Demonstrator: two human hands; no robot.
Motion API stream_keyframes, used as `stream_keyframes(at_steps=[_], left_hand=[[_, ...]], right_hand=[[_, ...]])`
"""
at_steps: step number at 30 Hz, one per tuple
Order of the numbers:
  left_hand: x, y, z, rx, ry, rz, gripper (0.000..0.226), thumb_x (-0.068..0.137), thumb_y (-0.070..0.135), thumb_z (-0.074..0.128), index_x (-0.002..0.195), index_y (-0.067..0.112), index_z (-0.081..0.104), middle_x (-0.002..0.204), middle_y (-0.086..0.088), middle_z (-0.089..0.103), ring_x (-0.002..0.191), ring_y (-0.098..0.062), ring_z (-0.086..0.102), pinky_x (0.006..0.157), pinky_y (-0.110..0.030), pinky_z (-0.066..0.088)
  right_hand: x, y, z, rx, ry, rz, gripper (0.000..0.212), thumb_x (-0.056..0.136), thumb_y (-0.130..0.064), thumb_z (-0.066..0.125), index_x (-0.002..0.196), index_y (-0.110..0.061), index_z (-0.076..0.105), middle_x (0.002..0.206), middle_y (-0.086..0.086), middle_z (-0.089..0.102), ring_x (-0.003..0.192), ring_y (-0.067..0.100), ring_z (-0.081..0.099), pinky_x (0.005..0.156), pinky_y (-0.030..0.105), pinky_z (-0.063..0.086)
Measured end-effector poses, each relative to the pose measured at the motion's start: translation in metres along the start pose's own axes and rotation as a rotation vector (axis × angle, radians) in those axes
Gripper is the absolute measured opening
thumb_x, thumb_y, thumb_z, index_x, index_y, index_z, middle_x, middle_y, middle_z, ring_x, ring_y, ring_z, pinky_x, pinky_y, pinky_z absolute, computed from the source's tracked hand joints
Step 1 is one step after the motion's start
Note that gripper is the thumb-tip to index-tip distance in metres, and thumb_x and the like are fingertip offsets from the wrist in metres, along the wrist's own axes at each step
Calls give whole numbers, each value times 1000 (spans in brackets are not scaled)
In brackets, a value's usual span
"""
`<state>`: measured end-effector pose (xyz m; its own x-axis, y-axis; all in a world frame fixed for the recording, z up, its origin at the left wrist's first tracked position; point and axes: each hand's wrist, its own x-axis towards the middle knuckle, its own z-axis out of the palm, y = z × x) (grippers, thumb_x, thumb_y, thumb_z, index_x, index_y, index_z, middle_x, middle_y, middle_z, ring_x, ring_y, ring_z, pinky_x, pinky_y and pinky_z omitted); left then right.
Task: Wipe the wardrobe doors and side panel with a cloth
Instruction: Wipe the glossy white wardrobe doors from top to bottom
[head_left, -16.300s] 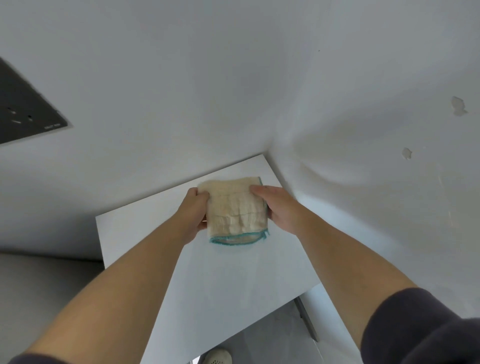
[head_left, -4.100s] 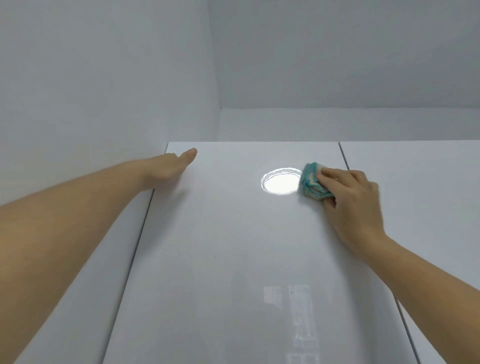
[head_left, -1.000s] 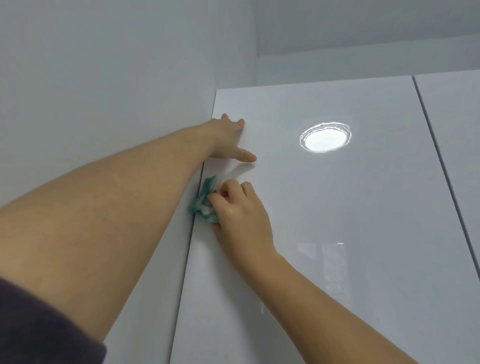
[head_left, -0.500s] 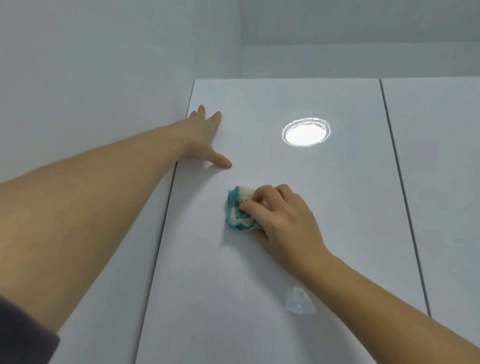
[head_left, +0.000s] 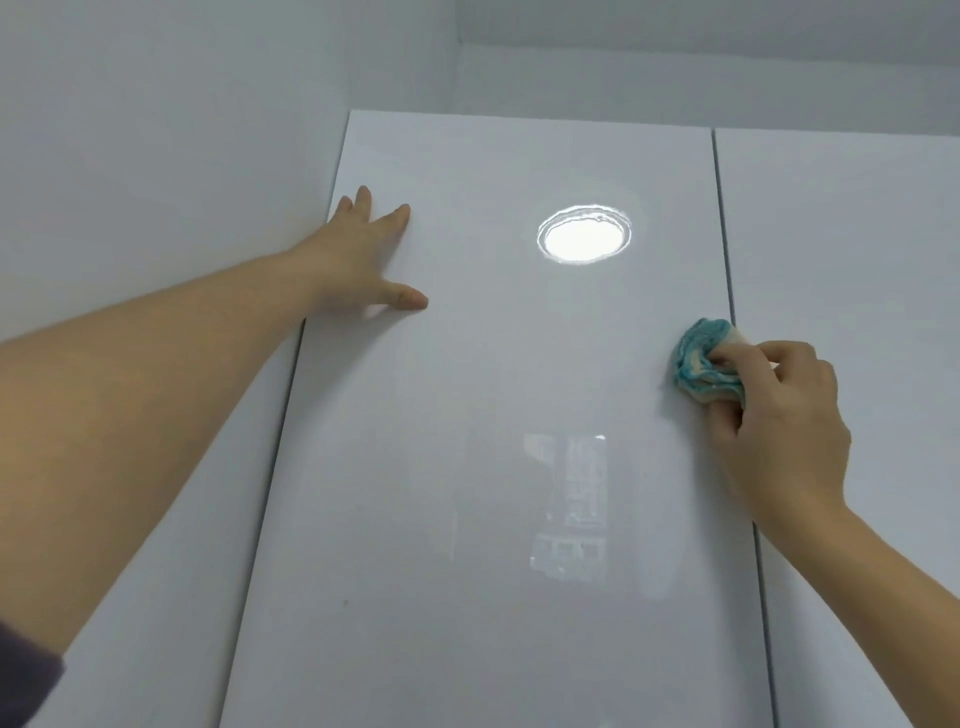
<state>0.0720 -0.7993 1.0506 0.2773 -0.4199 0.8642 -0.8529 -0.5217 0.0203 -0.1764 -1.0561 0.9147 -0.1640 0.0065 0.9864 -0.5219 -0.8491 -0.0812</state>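
A glossy white wardrobe door (head_left: 483, 467) fills the middle of the head view, seen from below. My right hand (head_left: 779, 421) grips a bunched cream cloth with teal edging (head_left: 701, 364) and presses it against the door near its right edge, beside the gap to the neighbouring door (head_left: 857, 312). My left hand (head_left: 363, 260) lies flat with spread fingers on the door's upper left corner, thumb pointing right.
A round ceiling light is reflected in the door (head_left: 584, 241), with a window reflection lower down. A white wall or panel (head_left: 156, 156) runs along the left of the door. The ceiling (head_left: 675, 31) sits just above the wardrobe top.
My right hand has swept the cloth from the door's left edge across to its right edge. My left hand has stayed flat at the upper left corner.
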Motion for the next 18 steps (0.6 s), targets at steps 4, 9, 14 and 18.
stream_keyframes(at_steps=[4,9,14,18], left_hand=[[1,0,1,12,-2,-5,111,75,57,70,154,30,-2,160,-8,-17,148,-24,-13,118,-46,10],[2,0,2,17,-10,-9,112,74,57,71,154,30,-3,160,-8,-17,148,-24,-13,118,-46,12],[4,-3,4,6,14,7,112,74,58,71,154,30,-2,160,-9,-16,148,-25,-11,118,-44,11],[5,-5,6,0,19,23,113,73,59,71,154,28,-2,160,-11,-16,148,-27,-12,118,-45,11]], right_hand=[[-13,-19,6,115,5,57,34,79,-4,62,112,-13,61,106,11,49,97,31,45,60,32,36],[-28,-66,19,245,6,-9,34,73,1,67,105,-10,66,103,9,52,92,29,48,61,31,39],[-40,-123,39,301,18,-140,36,66,0,76,100,-9,69,96,11,56,85,32,53,51,34,46],[-40,-163,54,314,39,-211,30,66,-3,78,94,-9,70,92,8,58,80,28,52,52,25,34]])
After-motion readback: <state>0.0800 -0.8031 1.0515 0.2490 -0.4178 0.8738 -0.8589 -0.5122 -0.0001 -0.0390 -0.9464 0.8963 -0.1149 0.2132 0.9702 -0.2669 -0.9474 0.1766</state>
